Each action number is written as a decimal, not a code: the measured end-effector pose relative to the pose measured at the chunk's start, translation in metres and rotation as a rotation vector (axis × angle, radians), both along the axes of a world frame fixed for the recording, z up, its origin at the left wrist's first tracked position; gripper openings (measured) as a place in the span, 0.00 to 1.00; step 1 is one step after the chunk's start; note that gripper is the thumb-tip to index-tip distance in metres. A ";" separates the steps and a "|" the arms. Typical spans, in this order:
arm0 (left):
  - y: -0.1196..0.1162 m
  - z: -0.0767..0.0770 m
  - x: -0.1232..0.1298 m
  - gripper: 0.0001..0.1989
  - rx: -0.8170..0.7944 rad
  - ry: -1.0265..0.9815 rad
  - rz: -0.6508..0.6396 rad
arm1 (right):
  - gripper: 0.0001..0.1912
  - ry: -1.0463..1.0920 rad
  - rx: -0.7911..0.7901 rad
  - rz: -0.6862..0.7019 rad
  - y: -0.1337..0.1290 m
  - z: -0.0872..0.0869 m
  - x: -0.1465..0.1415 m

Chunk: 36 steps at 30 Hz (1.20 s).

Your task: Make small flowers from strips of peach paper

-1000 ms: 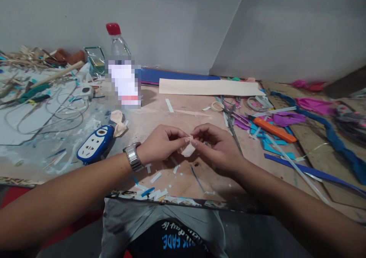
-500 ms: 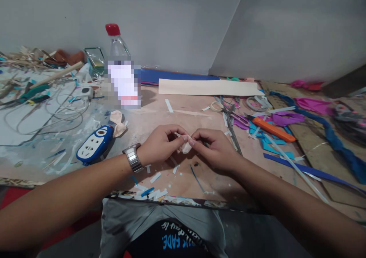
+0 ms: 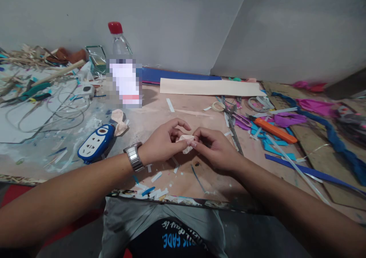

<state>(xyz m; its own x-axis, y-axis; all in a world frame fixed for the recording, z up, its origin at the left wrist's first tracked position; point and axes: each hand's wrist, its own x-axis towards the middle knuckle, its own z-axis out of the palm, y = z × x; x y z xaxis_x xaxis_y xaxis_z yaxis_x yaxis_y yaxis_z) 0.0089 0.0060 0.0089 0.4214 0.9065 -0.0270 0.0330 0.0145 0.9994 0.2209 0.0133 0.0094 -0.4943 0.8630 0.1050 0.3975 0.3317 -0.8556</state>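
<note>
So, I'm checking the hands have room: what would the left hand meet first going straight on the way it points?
The right hand, most likely: its fingertips are just ahead, at the pale piece the left hand pinches. Depth between them is hard to judge.

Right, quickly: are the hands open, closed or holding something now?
Left hand: loosely closed, holding the small pale piece.
Right hand: closed, pinching the same small pale piece.

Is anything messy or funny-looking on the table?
Yes. Paper scraps lie scattered loose along the near edge of the table, not tidied away. The bottle seems to lean, though the wide view may cause that. Fingers hide part of the pale piece, so I can't judge it.
</note>
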 end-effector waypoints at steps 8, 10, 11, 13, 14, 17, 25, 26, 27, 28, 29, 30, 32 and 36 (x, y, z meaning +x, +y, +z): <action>-0.003 -0.004 -0.002 0.20 -0.014 0.035 -0.088 | 0.12 0.092 -0.083 0.028 0.001 -0.001 0.001; -0.004 -0.006 -0.003 0.20 0.012 0.061 -0.110 | 0.11 0.076 -0.091 0.008 0.001 -0.003 0.001; -0.004 -0.007 -0.003 0.20 0.018 0.059 -0.122 | 0.11 0.075 -0.089 -0.009 0.001 -0.004 0.000; -0.004 -0.008 -0.003 0.23 0.012 0.033 -0.150 | 0.11 0.098 -0.081 -0.052 0.002 -0.006 -0.001; -0.004 -0.008 -0.003 0.25 0.010 0.021 -0.160 | 0.11 0.113 -0.080 -0.072 0.002 -0.006 -0.001; -0.003 -0.008 -0.002 0.27 0.021 0.009 -0.167 | 0.11 0.139 -0.080 -0.103 0.003 -0.008 -0.002; -0.002 -0.006 -0.003 0.26 0.040 -0.058 -0.139 | 0.14 0.285 -0.172 -0.228 0.003 -0.007 -0.003; -0.002 -0.006 -0.003 0.25 0.058 -0.057 -0.128 | 0.14 0.296 -0.185 -0.243 0.003 -0.006 -0.003; -0.002 -0.006 -0.003 0.23 0.075 -0.056 -0.111 | 0.15 0.302 -0.192 -0.255 0.004 -0.004 -0.004; -0.002 -0.005 -0.003 0.22 0.087 -0.056 -0.092 | 0.15 0.305 -0.193 -0.266 0.004 -0.003 -0.004; -0.002 -0.005 -0.002 0.20 0.095 -0.056 -0.072 | 0.16 0.306 -0.192 -0.273 0.004 -0.002 -0.004; -0.002 -0.005 -0.002 0.19 0.100 -0.055 -0.053 | 0.16 0.307 -0.188 -0.277 0.005 -0.001 -0.004; -0.002 -0.003 -0.002 0.18 0.100 -0.049 -0.025 | 0.16 0.313 -0.178 -0.279 0.006 -0.001 -0.004; -0.001 -0.002 -0.001 0.17 0.076 -0.064 -0.015 | 0.16 0.327 -0.176 -0.273 0.005 -0.002 -0.004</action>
